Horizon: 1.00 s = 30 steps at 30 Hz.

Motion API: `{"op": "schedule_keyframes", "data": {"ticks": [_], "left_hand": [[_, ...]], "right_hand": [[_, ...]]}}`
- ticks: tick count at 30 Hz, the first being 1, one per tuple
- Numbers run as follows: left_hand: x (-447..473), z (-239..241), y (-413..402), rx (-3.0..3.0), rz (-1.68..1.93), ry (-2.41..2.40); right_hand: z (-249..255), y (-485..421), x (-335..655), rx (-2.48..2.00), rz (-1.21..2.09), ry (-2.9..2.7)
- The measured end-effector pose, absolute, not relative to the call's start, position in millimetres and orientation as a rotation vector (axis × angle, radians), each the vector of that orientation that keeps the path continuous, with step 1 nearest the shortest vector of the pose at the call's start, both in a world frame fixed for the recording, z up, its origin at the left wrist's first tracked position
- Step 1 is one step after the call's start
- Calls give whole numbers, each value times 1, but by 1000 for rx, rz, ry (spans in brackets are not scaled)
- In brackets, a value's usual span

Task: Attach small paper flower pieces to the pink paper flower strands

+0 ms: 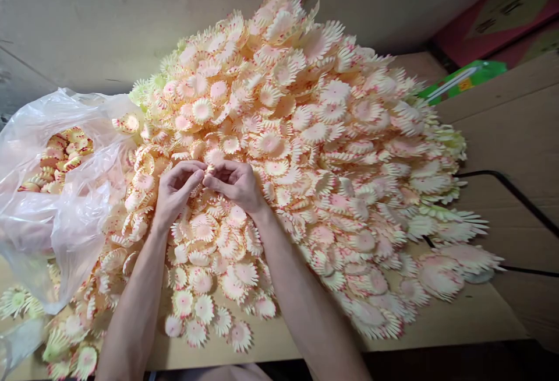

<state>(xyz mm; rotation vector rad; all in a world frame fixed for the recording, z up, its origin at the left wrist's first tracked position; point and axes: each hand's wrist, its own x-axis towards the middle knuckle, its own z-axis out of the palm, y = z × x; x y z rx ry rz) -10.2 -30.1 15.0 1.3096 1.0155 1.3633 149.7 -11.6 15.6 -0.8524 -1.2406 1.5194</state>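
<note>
My left hand (180, 189) and my right hand (236, 186) meet over the pile, thumbs and forefingers pinched together. Between their fingertips is a small artificial flower piece (210, 169), mostly hidden by the fingers. All around lies a large heap of artificial flower pieces (271, 143), cream and pale pink with fringed, red-tipped edges. Under my forearms, several loose flower pieces (204, 309) spread down to the table's front.
On the left, a translucent plastic bag (82, 206) holds more flower pieces (72, 148). The table (476, 317) shows along the front. Cardboard (510, 142), a green packet (465, 81) and a black cable or rod (515, 194) are on the right. A wall (131, 14) stands behind.
</note>
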Motion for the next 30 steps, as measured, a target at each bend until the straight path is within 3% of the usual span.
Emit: {"op": "schedule_keyframes", "data": {"ticks": [17, 30], "left_hand": [[-8, 3, -21, 858, 1561, 1217], [-11, 14, -31, 1306, 1317, 1057]], "right_hand": [[13, -10, 158, -704, 1485, -1341], [12, -11, 151, -822, 1543, -1225]]}}
